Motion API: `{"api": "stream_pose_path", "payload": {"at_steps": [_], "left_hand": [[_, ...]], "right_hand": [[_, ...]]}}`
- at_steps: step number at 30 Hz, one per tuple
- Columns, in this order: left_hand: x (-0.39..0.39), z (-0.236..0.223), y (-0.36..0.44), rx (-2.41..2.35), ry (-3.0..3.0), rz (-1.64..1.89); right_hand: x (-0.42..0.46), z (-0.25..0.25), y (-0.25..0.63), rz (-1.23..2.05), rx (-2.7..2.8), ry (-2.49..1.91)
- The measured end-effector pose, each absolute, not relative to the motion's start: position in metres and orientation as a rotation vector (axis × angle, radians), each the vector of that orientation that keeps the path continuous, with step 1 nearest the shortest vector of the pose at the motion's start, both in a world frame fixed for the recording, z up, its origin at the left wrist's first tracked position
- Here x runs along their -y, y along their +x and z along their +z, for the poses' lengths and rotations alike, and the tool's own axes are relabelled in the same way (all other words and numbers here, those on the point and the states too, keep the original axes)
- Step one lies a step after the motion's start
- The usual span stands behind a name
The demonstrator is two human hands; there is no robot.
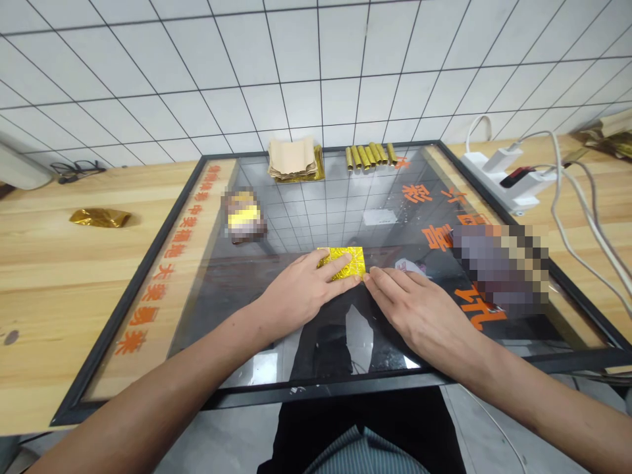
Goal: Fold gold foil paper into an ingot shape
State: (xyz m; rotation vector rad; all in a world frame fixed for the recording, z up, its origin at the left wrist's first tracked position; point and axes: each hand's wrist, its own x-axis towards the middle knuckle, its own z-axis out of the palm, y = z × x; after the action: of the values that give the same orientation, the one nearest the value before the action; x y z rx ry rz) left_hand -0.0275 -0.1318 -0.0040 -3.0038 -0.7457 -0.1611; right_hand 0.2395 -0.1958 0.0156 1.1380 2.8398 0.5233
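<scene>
A small gold foil sheet [345, 260] lies flat on a framed glass board [316, 217] in front of me. My left hand [301, 293] lies flat with its fingers stretched over the sheet's left and lower part, pressing it down. My right hand [417, 309] lies flat beside it, fingertips touching the sheet's lower right corner. Neither hand grips anything.
At the board's far edge lie a stack of tan and gold papers [293, 160] and a row of several rolled gold pieces [370, 155]. A crumpled gold piece [100, 216] rests on the wooden table at left. A white power strip [503, 174] with cables sits at right.
</scene>
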Motion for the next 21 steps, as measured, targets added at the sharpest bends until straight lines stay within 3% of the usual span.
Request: {"api": "stream_pose_path", "payload": {"at_steps": [21], "left_hand": [[0.135, 0.001, -0.026, 0.769, -2.967, -0.135]], "right_hand": [[0.177, 0.010, 0.240, 0.378, -2.886, 1.352]]}}
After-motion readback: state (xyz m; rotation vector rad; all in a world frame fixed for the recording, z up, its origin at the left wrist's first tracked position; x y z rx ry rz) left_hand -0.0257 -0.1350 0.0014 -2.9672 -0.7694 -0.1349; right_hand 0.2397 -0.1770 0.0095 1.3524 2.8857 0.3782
